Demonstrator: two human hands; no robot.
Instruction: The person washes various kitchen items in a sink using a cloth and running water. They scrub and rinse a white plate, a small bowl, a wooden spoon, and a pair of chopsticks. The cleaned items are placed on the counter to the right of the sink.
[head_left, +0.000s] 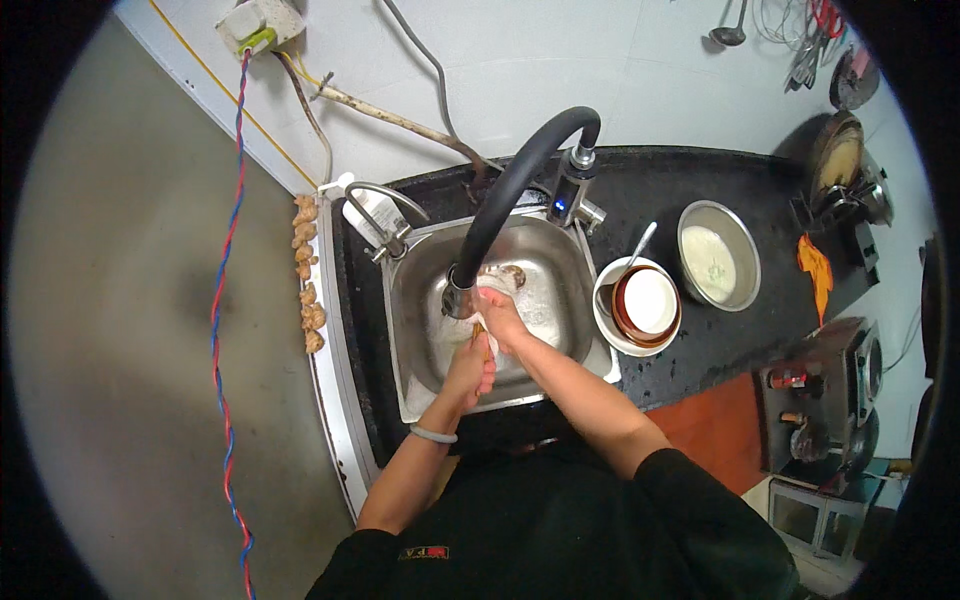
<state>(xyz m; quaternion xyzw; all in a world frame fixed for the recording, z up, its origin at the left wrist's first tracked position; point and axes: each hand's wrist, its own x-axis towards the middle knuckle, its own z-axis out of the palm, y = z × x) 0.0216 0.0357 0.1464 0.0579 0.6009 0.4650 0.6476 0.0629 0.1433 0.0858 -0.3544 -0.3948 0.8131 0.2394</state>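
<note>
Over the stainless steel sink (562, 300), my left hand (472, 367) is closed around thin brown sticks (478, 330), perhaps chopsticks. My right hand (504, 319) is curled just above them, at a white, cloth-like thing (491, 341) that lies between the hands; its exact grip is hidden. The black flexible faucet (517, 184) arches over the basin, its metal spout (459, 298) close to the fingers, with what looks like water below it. A brownish item (514, 276) and whitish suds lie in the basin, partly hidden by the hands.
Right of the sink, stacked bowls (651, 301) hold a spoon (641, 244). Beyond is a metal pot (752, 262) with whitish liquid. A small curved tap (390, 244) and a white container (369, 217) stand at the left corner. Ginger-like roots (311, 315) line the ledge. An orange cloth (816, 274) lies farther right.
</note>
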